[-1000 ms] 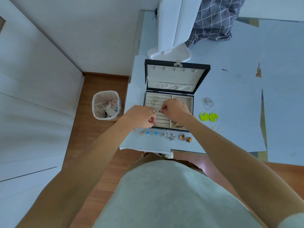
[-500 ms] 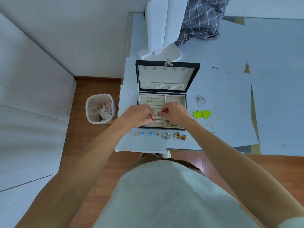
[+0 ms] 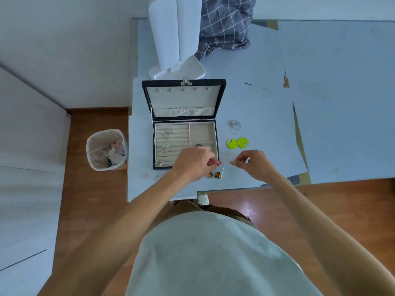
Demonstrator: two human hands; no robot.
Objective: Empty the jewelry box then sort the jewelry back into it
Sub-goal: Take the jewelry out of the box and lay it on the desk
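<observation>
Jewelry box [image 3: 184,124] open, cream-lined, rings [image 3: 168,133] in ridged slots.

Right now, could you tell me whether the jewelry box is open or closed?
Open: the jewelry box has its lid raised upright behind, exposing the ring rolls and compartments.

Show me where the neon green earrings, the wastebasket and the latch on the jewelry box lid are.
neon green earrings [image 3: 237,143], head view, where the two green pieces meet.
wastebasket [image 3: 94,146], head view, on its white left rim.
latch [image 3: 185,81], head view, on the metal clasp at the top edge of the open lid.
</observation>
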